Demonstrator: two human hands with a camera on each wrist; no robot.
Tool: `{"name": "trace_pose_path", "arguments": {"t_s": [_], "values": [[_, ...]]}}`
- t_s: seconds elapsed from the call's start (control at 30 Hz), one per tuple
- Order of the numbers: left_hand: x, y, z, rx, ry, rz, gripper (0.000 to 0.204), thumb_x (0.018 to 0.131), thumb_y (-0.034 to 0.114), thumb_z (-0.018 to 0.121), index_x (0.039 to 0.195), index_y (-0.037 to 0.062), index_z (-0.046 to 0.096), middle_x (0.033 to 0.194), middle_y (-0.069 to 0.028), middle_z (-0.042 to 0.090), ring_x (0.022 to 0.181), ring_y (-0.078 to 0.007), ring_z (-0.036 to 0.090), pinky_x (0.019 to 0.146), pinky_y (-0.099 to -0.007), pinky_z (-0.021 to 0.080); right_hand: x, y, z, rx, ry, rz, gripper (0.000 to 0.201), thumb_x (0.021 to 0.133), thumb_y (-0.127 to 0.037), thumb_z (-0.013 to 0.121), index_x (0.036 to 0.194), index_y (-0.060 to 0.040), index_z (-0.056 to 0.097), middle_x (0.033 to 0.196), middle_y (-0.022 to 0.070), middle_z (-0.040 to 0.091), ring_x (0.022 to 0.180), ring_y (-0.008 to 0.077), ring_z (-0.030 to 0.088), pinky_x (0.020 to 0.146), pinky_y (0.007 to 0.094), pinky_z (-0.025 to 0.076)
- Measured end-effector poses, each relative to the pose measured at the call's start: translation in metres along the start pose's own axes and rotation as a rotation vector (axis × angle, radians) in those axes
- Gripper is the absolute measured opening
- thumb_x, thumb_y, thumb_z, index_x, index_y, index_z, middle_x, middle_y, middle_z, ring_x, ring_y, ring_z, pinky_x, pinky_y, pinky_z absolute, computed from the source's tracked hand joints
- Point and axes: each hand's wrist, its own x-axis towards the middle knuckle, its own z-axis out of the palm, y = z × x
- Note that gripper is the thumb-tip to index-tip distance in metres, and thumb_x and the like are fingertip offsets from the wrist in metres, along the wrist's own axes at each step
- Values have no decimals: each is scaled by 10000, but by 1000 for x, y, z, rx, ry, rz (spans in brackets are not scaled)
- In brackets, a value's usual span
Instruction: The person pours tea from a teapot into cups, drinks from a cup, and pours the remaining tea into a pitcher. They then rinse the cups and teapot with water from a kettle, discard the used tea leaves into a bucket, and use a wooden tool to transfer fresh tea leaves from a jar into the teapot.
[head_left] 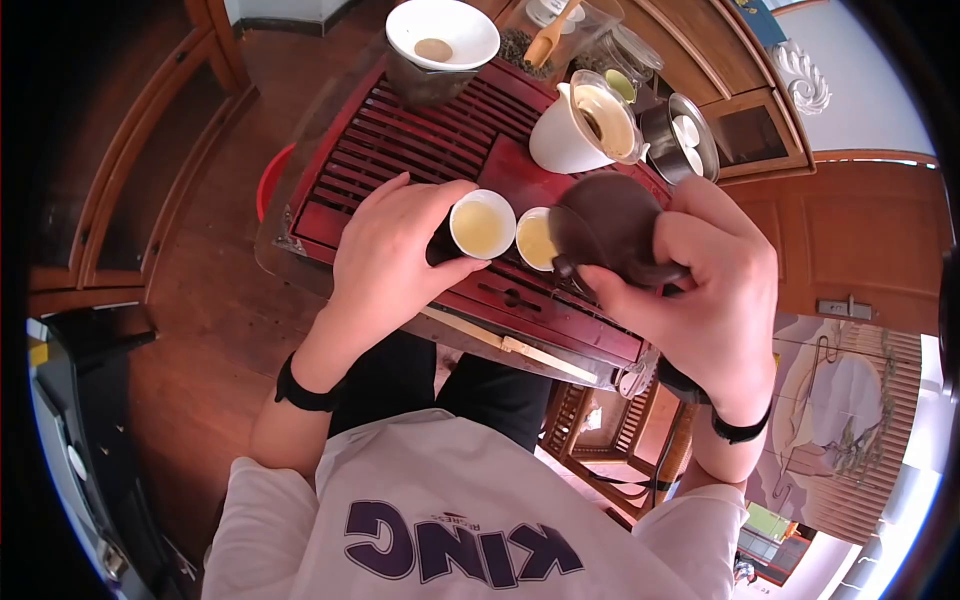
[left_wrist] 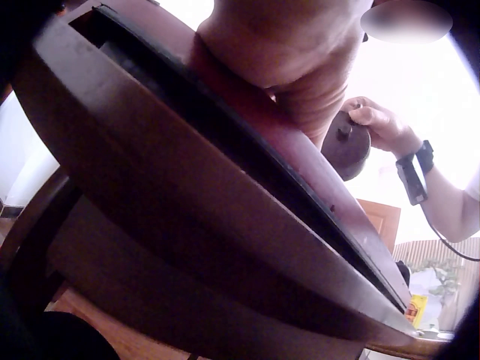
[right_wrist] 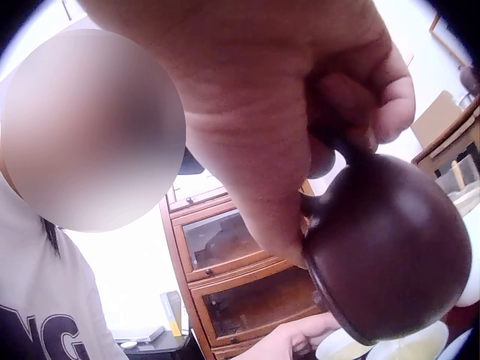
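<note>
My left hand [head_left: 385,250] pinches a small white cup [head_left: 482,225] of pale yellow tea between thumb and fingers, at the near side of a red slatted tea tray [head_left: 345,185]. Just right of it stands a second cup [head_left: 534,240], also with pale tea, partly covered by a dark brown teapot [head_left: 605,225]. That teapot's handle is gripped by my right hand [head_left: 720,270], with the thumb at the lid. In the right wrist view the round teapot [right_wrist: 390,247] is tilted over the cups. The left wrist view shows the lid side of the teapot [left_wrist: 349,146]; the left cup is hidden there.
A white pitcher [head_left: 565,135] with a strainer stands behind the teapot, beside a metal bowl [head_left: 708,150] holding white cups. At the tray's far end is a white strainer bowl [head_left: 465,50] on a dark base. A wooden scoop [head_left: 545,45] lies over tea leaves.
</note>
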Motion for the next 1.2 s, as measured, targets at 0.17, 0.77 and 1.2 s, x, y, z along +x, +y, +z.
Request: {"name": "trace_pose_path", "arguments": {"t_s": [0.17,0.77,1.2], "values": [[1,1,0,19,4,4,594,677,174,883,1218,92,652,1122,-78,716,1044,-290,676,1081,-486,464,-22,8,-14,-33,-38,168,475,580,-63,897,608,-12,425,683,43,379,568,156,375,491,298,276],[1,-1,0,-15,14,12,591,687,177,878,1220,84,641,1088,-90,714,1017,-304,673,1079,-483,466,-17,9,-20,-49,49,101,476,589,-87,898,603,-21,427,703,48,372,593,167,382,506,297,294],[1,-1,-1,-36,33,28,605,686,181,869,1234,89,629,1037,-109,699,997,-318,664,1070,-490,462,29,-25,-14,-3,25,-161,521,558,-107,908,590,-37,393,726,40,351,619,168,361,524,292,256]]}}
